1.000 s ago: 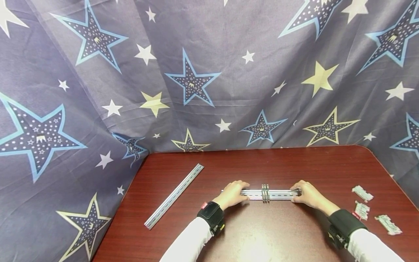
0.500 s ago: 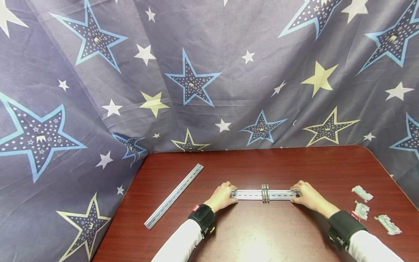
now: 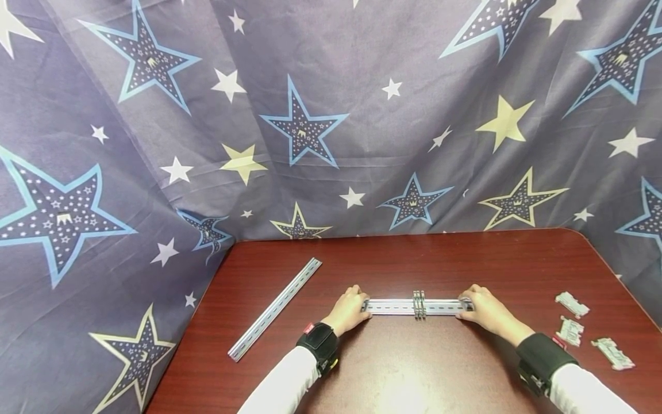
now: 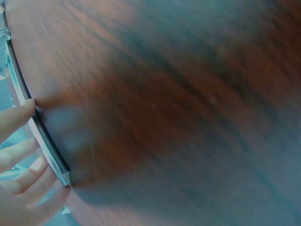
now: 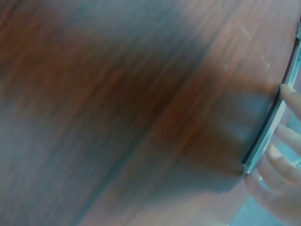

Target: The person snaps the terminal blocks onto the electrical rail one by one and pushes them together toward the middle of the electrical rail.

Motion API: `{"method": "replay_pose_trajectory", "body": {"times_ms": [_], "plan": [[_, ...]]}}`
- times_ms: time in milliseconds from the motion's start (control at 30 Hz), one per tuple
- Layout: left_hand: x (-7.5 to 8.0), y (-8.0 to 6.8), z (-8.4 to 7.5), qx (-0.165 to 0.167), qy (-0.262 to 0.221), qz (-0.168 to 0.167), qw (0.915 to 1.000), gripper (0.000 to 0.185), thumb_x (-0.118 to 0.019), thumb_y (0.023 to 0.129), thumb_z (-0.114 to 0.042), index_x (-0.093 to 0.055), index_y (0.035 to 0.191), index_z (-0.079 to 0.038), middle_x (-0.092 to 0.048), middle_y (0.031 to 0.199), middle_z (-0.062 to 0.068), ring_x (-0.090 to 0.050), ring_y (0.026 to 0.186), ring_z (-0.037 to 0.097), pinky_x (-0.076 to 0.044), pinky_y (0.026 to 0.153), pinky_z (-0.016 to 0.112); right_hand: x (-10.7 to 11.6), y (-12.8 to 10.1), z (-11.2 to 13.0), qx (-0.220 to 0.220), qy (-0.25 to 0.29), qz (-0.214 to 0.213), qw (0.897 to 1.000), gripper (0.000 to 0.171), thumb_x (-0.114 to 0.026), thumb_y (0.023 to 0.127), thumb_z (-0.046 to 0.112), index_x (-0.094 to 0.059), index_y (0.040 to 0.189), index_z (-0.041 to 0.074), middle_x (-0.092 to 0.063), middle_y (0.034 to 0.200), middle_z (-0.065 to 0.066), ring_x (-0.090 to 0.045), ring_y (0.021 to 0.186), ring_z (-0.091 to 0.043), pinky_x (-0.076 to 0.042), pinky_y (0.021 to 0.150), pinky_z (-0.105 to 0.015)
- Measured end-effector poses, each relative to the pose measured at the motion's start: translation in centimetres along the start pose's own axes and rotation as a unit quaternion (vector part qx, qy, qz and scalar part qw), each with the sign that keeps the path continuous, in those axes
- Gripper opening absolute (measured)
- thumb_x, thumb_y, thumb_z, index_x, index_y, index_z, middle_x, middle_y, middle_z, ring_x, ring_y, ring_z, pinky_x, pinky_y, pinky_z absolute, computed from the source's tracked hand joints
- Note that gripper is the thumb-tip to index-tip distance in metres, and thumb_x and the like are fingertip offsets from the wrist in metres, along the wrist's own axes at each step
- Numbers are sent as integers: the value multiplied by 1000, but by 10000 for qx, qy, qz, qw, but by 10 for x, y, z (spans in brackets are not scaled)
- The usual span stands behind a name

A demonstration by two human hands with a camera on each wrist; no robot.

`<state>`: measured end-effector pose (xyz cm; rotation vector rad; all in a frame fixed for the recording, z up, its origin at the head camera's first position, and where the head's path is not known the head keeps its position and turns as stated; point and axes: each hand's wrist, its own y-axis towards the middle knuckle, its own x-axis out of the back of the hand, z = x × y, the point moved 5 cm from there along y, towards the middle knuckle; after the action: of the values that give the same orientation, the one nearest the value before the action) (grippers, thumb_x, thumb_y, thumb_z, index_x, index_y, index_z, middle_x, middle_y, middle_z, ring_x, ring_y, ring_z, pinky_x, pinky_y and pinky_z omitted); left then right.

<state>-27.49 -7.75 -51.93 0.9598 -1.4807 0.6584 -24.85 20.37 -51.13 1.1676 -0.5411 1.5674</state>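
Rail: straight bright metal strip, shallow channel profile, raised lips along both long edges, row of oblong slots down the floor. Lies flat on the table, right of centre in the head view, running side to side.

Left hand clamped on its left end, thumb on the near edge, fingers over the far one. Left wrist view has the fingertips spread along the strip, one at the end corner. Right hand mirrors that at the right end, also clamped on the metal.

Between the hands, slim blocks sit packed side by side across the strip, slightly overhanging both edges. Too small to count reliably.

Second rail: same slotted metal, lying diagonally at left, well apart from the left hand.

Three loose blocks at right: upper, middle, lower. Pale grey-green, thin and flat, notched outlines.

Tabletop is red-brown wood grain, glossy, glare at the near side. Creased grey-violet drape behind, printed with stars. Matte black strap on the left wrist, another strap on the right, white sleeves.
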Motion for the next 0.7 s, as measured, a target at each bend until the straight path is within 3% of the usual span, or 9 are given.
{"method": "replay_pose_trajectory", "body": {"times_ms": [700], "plan": [[4,19,10,247,-29,243,9994,30,-75,65,-26,-66,87,-7,-46,76,3,-49,75,20,-42,61,31,-2,26,-1,335,-258,139,9990,22,-76,62,14,-58,71,4,-49,69,-5,-47,64,-21,-40,60,-35]]}}
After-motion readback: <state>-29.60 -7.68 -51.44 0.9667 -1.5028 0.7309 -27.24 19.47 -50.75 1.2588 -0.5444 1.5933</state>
